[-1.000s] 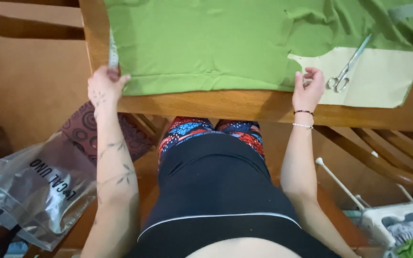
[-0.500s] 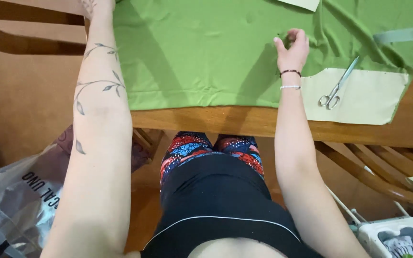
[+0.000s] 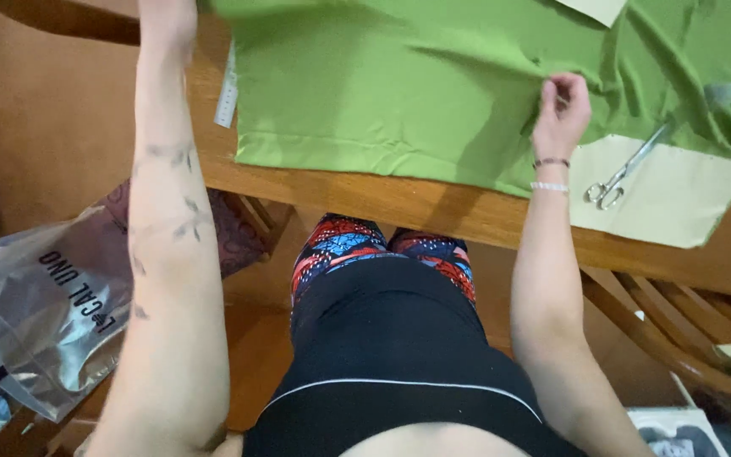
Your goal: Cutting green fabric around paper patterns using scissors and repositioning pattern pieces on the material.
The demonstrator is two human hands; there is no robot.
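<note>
I'm at the spreading step: my right hand (image 3: 562,106) has its grip pinched on the smooth green fabric sheet (image 3: 399,85) lying across the wooden desk (image 3: 399,203); left hand (image 3: 167,21) reaches far, grip unclear. Next calls for an even pull, clear of the steel scissors (image 3: 628,169).

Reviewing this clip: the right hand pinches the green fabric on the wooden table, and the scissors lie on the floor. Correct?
Not quite. In the head view the right hand does pinch the green fabric on the wooden table, but the scissors lie on the pale paper on the table.
</note>
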